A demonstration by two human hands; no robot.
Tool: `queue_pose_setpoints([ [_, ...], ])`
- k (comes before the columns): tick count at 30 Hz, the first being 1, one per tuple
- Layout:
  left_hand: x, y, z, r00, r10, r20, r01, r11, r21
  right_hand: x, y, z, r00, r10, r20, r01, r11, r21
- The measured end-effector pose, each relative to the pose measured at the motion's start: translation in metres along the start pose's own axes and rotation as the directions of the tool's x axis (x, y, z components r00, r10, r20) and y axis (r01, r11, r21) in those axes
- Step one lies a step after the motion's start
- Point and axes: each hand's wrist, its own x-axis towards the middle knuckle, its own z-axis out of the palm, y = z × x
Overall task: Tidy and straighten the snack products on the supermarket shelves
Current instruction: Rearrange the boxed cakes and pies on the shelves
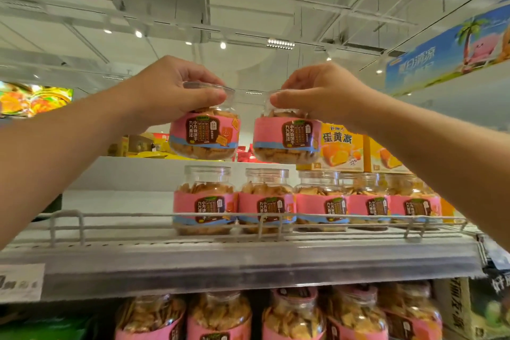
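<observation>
I look up at a top shelf [248,246] with a wire front rail. My left hand [171,88] grips a clear biscuit jar with a pink label [205,135] by its lid. My right hand [317,91] grips a second, matching jar [285,138] the same way. Both jars hang upright in the air, side by side, above a row of several identical jars [265,201] standing on the shelf. The left-hand jar is above the row's first jar, the right-hand jar above the second.
Yellow egg-yolk pie boxes [342,150] are stacked on the jars at the right of the row. More pink-labelled jars [220,315] fill the shelf below. The shelf's left half is bare. A blue banner [447,50] hangs at upper right.
</observation>
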Motion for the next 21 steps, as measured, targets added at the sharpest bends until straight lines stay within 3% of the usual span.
queue_pose_setpoints([
  [14, 0.012, -0.033, 0.012, 0.993, -0.121, 0.013, 0.121, 0.991, -0.055, 0.032, 0.017, 0.041, 0.999, 0.039, 0.037, -0.035, 0.995, -0.089],
  [21, -0.010, -0.041, 0.000, 0.963, -0.160, 0.217, 0.201, 0.962, -0.182, 0.023, 0.018, 0.036, 0.972, 0.102, 0.211, -0.102, 0.995, -0.012],
])
